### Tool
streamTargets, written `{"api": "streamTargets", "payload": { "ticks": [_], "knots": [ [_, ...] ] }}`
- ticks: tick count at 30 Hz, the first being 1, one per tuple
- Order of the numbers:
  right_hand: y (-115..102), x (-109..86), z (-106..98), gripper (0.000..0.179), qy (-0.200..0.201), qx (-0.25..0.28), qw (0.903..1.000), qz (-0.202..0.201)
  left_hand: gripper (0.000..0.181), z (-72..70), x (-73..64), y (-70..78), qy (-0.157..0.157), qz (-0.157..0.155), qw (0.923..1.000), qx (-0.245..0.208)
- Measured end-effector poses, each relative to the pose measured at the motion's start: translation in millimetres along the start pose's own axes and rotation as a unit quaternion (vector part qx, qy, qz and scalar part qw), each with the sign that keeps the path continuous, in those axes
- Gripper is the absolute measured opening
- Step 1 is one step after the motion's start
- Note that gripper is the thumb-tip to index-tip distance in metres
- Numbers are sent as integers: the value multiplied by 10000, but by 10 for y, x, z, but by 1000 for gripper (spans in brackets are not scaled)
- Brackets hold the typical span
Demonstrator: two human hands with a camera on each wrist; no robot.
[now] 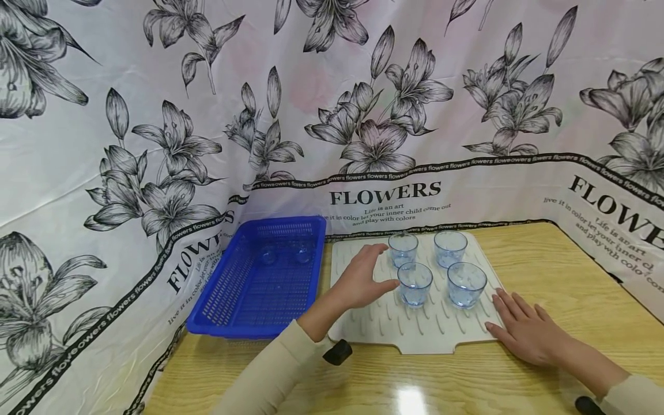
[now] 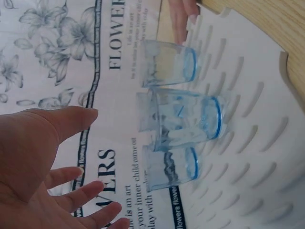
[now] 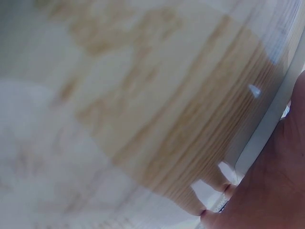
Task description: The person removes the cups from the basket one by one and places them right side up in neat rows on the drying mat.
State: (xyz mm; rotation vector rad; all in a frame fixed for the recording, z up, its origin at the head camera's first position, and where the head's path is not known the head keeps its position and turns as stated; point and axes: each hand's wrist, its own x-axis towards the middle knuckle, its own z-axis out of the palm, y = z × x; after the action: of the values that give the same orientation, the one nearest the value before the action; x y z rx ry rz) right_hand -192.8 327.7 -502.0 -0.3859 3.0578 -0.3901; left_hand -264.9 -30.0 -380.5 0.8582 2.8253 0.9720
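Several clear bluish glasses stand upright on a white ridged draining mat (image 1: 370,328). My left hand (image 1: 360,279) hovers over the mat's left part, thumb and fingers spread apart and nothing held. Its thumb reaches close to the front left glass (image 1: 415,291); whether they touch, I cannot tell. The back left glass (image 1: 403,252) is beside the fingertips. Farther right are the back right glass (image 1: 450,251) and the front right glass (image 1: 466,286). My right hand (image 1: 534,334) lies flat on the table, fingertips at the mat's right edge. In the left wrist view, the left hand (image 2: 33,152) is apart from the glasses.
A blue perforated plastic basket (image 1: 254,330) sits left of the mat, with a clear glass (image 1: 302,252) and another glass (image 1: 268,253) at its far end. Beneath everything is a wood-grain table (image 1: 529,253). A flower-printed curtain (image 1: 290,138) closes off the back and sides.
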Motion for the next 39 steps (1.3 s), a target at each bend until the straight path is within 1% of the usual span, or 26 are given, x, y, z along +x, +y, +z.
{"api": "streamTargets", "payload": {
  "ticks": [3, 10, 15, 18, 21, 25, 31, 36, 39],
  "knots": [
    [6, -3, -4, 78, 3, -3, 10000, 11, 68, -80, -23, -12, 59, 61, 9999, 67],
    [12, -12, -9, 78, -3, 31, 10000, 30, 59, -201, -85, -51, 59, 190, 9998, -4],
    [5, -20, 16, 79, -24, 62, 10000, 31, 59, -320, -202, -89, 108, 249, 9996, 44],
    [-1, -24, 30, 79, -28, 97, 9999, 29, 59, -428, -287, -124, 160, 247, 9995, 101],
    [-4, -26, 33, 78, -3, 82, 10000, 23, 60, -546, -342, -184, 286, 259, 9991, 183],
    [-2, -25, 26, 78, 22, 41, 10000, 25, 59, -678, -375, -259, 511, 164, 9983, 238],
    [-6, -21, 19, 78, 13, 24, 10000, 18, 60, -846, -411, -352, 675, -58, 9976, 166],
    [-12, -10, 27, 79, 16, 25, 10000, 6, 59, -984, -404, -477, 872, -177, 9959, 157],
    [-4, -3, 40, 79, 22, 42, 10000, 1, 58, -1059, -388, -565, 919, -304, 9952, 103]
  ]
}}
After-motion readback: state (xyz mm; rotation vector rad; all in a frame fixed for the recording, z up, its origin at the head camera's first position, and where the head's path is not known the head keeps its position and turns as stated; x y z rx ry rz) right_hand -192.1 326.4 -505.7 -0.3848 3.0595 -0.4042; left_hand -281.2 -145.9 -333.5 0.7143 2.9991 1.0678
